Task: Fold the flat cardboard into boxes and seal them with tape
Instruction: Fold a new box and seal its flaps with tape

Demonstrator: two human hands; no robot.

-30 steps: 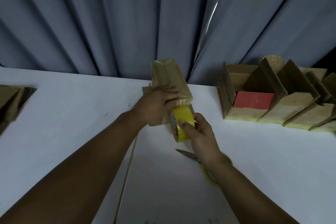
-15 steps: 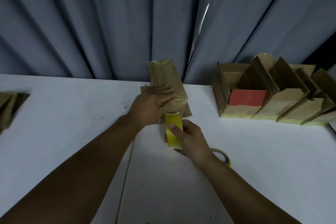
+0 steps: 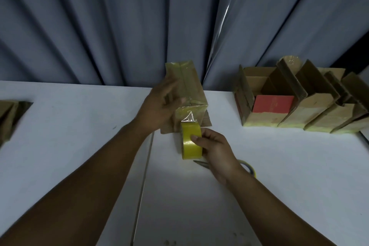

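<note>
The tape roll [image 3: 191,141] is bright yellow. The box [image 3: 187,90] is brown cardboard under glossy yellowish tape. The counter [image 3: 79,126] is plain white, the curtain [image 3: 119,26] grey-blue with vertical folds. The card [image 3: 272,104] is red; the row of boxes [image 3: 319,118] is brown with pale yellow bases.

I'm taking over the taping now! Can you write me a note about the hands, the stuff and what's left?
Left hand: blurred, fingers spread on the box.
Right hand: grips the tape roll; its strip uncut, stuck to the box.
Scissors: on the table, under the right wrist.
Done: folded boxes far right.
To do: cut and press the strip; flat cardboard waits far left.
</note>
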